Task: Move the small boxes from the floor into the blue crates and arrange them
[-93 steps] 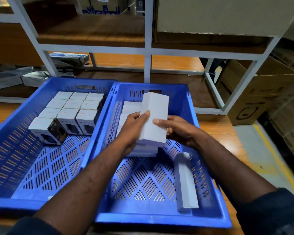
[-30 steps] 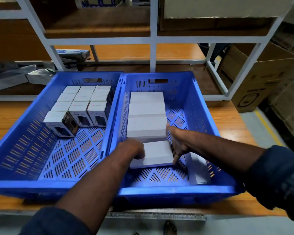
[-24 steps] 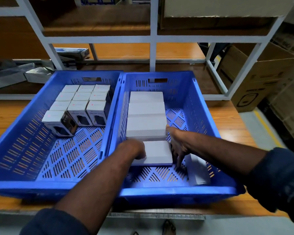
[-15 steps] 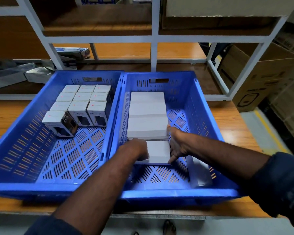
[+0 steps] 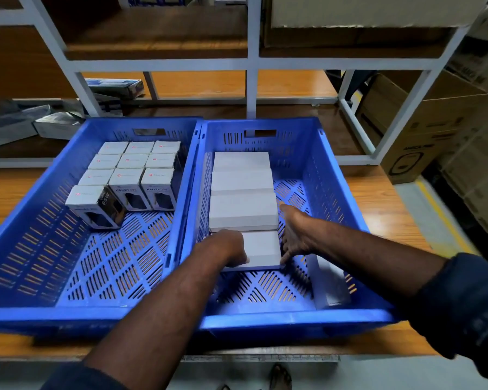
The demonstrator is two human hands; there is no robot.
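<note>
Hands at right crate [image 5: 333, 175]: left hand [image 5: 228, 249] and right hand [image 5: 295, 235], fingers clamped on sides of white box [image 5: 261, 247], seating it fourth in row. Left crate [image 5: 34, 220] holds ten printed boxes [image 5: 130, 175]. Loose white box [image 5: 328, 280] on edge unarranged; floor stock unseen.

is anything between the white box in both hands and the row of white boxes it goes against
Nothing visible. The white box, gripped by the left hand and right hand, already sits against the nearest box in the row inside the right crate.
</note>
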